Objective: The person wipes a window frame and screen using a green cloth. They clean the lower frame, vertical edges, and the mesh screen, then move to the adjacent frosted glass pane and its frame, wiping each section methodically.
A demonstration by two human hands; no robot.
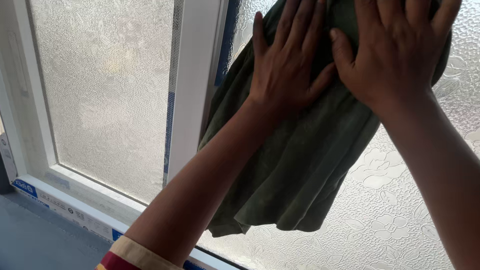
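Note:
A dark green cloth [295, 165] hangs against a frosted window pane [395, 210] embossed with flowers. My left hand [287, 60] lies flat on the cloth's upper part, fingers spread and pointing up. My right hand [395, 45] presses flat on the cloth beside it, at the top right, thumb next to the left hand. Both palms pin the cloth to the glass; the cloth's lower half drapes loose in folds below my forearms.
A white window frame post [192, 90] stands left of the cloth. Beyond it is a second pane with a fine mesh screen [105, 90]. The white sill [65, 207] carries blue-and-white stickers. A grey ledge [35, 240] lies at the bottom left.

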